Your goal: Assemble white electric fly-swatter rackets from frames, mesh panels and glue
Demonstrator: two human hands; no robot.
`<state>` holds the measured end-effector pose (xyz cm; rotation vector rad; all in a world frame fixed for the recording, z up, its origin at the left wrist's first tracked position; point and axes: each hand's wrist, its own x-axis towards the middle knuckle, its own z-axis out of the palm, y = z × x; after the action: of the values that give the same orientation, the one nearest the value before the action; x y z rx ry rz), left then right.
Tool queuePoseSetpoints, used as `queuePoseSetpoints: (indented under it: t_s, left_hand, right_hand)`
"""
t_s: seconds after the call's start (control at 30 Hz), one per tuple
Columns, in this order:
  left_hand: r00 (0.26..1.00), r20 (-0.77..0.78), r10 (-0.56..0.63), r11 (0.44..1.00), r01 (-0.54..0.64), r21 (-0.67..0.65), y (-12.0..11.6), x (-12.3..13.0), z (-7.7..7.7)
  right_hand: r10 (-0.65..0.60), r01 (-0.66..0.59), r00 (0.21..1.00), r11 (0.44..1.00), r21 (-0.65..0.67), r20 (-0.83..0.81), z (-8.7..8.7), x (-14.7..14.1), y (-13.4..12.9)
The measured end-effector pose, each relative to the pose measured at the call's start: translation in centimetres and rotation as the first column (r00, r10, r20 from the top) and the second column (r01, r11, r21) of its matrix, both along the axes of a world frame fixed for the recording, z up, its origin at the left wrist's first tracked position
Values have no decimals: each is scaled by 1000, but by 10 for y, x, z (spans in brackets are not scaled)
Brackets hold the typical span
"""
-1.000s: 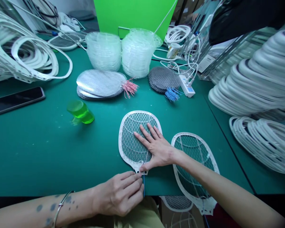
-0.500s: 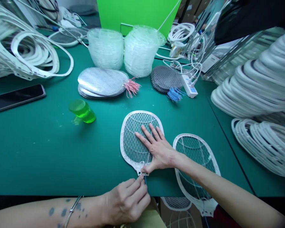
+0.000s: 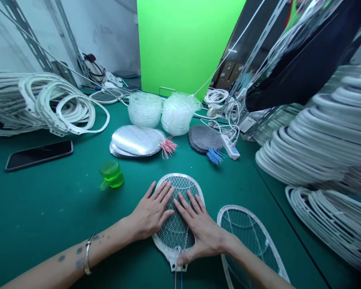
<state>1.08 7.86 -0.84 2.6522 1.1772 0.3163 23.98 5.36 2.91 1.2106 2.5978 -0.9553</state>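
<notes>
One white mesh-filled racket frame [image 3: 177, 237] flat on the worktop [image 3: 63, 228], centred before the person, under both hands. Grip: left hand [image 3: 150, 214] and right hand [image 3: 203, 237] splayed flat, nothing pinched. Risk: uneven pressure could skew the mesh [image 3: 180, 228]; a snag could tug the red and blue wires [image 3: 182, 277] loose. Long axis runs front-to-back, neck toward person. Second frame [image 3: 254, 230] sits right, forearm [image 3: 246, 257] partly over it.
</notes>
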Motion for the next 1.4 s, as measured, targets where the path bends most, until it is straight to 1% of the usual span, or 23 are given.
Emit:
queuePoseSetpoints:
  t_s: [0.07,0.17,0.27,0.37,0.43,0.53,0.6,0.7,0.83,0.9,1.0,1.03,1.07,1.1,1.13,1.17,1.2,1.23,1.27,1.3,1.33,1.37,1.4]
  left_hand:
    - [999,-48,11,999,-9,35,1,1,-13]
    - [998,-59,14,997,-9,70,0,0,-16]
    - [999,-45,10,996,-6,89,3,0,-13]
    - [999,-40,19,996,-15,90,5,7,-13]
    - [998,-23,62,993,-60,99,4,15,-16]
    - [990,24,140,983,-142,116,-1,25,-21]
    - [987,39,158,979,-162,122,-3,30,-23]
    - [988,39,151,979,-155,136,-3,31,-25]
    - [991,24,132,982,-134,132,1,31,-26]
    - [992,14,126,984,-127,122,2,31,-26]
    - [992,-1,123,985,-122,119,1,32,-25]
    - [992,-5,124,985,-123,118,1,32,-24]
    - [992,-9,124,986,-122,113,1,32,-24]
    - [992,-11,124,987,-122,104,1,32,-24]
    - [992,-12,124,988,-122,92,1,32,-23]
    - [992,-11,123,989,-122,81,1,32,-23]
    - [993,-8,120,990,-119,74,2,32,-23]
    - [993,-5,115,991,-114,70,2,31,-23]
    - [994,-5,107,992,-106,69,3,31,-23]
    - [996,-6,94,993,-94,67,3,31,-23]
    - [997,-8,82,995,-81,63,3,32,-21]
    - [997,-11,72,996,-71,53,4,32,-20]
    - [998,-14,66,997,-65,39,4,32,-18]
  right_hand:
    - [-71,70,997,998,-5,-16,0,5,2]
    - [-209,200,977,970,139,50,-10,13,4]
    - [-236,203,965,948,244,118,-24,18,4]
    - [-227,186,965,945,271,130,-34,20,4]
    - [-233,193,966,941,280,117,-36,20,4]
    - [-236,203,967,940,276,93,-34,22,5]
    - [-219,190,971,948,257,91,-32,23,6]
    - [-187,154,976,953,260,107,-30,27,7]
    - [-162,111,978,936,333,130,-34,29,9]
    - [-165,108,976,934,342,143,-33,26,12]
    - [-162,125,977,962,243,139,-19,25,13]
    - [-175,152,979,968,201,104,-12,28,9]
    - [-226,214,973,960,179,48,-5,34,2]
    - [-322,320,947,930,178,-21,2,43,-8]
    - [-456,467,884,864,189,-99,5,55,-22]
    - [-617,640,768,739,211,-171,6,70,-39]
    - [-764,794,606,567,220,-220,3,86,-58]
    - [-877,902,421,376,213,-233,-4,103,-79]
    - [-945,954,250,204,220,-211,-14,120,-99]
    - [-976,969,120,76,233,-182,-26,134,-118]
    - [-986,971,29,-12,240,-166,-38,145,-134]
    - [-988,971,-27,-62,229,-152,-49,151,-147]
    - [-988,972,-39,-72,222,-151,-58,153,-155]
